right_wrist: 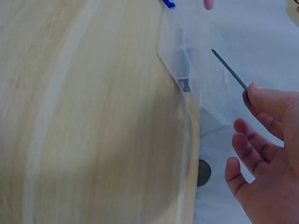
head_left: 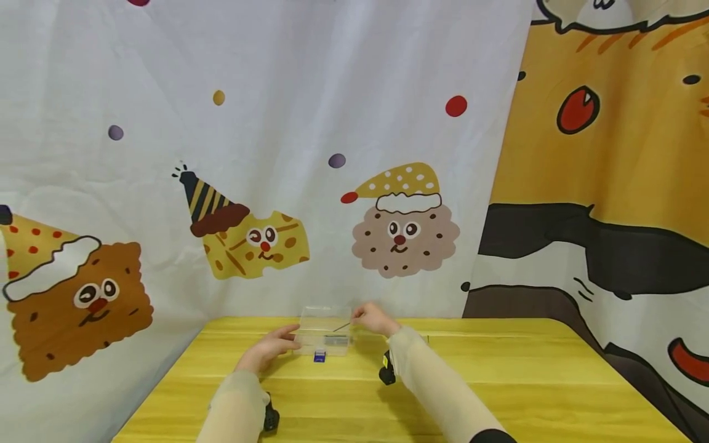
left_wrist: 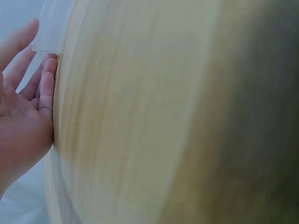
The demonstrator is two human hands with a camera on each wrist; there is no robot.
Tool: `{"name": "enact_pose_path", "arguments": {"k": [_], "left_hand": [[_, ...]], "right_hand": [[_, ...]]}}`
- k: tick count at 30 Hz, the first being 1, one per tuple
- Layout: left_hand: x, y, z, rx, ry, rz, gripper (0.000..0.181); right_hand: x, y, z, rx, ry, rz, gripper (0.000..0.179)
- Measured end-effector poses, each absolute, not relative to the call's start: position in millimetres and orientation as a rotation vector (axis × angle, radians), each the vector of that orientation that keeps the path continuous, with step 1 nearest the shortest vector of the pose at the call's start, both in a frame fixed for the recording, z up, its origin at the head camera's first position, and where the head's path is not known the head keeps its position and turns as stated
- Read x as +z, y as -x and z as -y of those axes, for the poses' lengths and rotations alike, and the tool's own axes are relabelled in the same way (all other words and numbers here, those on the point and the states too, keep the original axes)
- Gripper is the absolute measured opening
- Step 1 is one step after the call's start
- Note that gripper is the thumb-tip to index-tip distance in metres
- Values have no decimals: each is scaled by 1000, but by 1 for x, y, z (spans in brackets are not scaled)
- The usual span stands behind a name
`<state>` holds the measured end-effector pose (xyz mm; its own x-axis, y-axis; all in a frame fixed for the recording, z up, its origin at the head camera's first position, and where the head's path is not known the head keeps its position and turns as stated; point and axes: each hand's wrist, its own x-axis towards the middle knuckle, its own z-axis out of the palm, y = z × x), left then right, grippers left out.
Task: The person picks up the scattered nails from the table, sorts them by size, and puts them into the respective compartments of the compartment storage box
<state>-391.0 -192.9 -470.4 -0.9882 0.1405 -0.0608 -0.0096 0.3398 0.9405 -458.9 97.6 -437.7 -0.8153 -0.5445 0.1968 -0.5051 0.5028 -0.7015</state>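
Note:
A clear plastic box (head_left: 323, 352) stands near the table's back edge, its clear lid (head_left: 324, 315) raised behind it. My right hand (head_left: 373, 319) is above the box's right side and pinches a thin dark pointed rod (right_wrist: 229, 70) between thumb and index finger. The rod's tip points left over the box; its other fingers hang loosely bent. Inside the box lie dark slim items (head_left: 336, 340), too small to make out. My left hand (head_left: 271, 347) is at the box's left side, fingers extended against its edge. A small blue piece (head_left: 319, 356) shows at the box's front.
The yellow wood-grain table (head_left: 332, 400) ends just behind the box, where a printed curtain (head_left: 277, 123) hangs. Black wrist devices (head_left: 388, 369) sit below both forearms. A dark round spot (right_wrist: 203, 172) shows beyond the table edge in the right wrist view.

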Motion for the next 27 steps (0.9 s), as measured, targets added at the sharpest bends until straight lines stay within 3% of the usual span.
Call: {"name": "enact_pose_path", "arguments": {"k": [27], "left_hand": [[-471,391,193,1759,-132,-2454,65]], "right_hand": [[-456,454,-72,-1103,828,-2796,8]]}}
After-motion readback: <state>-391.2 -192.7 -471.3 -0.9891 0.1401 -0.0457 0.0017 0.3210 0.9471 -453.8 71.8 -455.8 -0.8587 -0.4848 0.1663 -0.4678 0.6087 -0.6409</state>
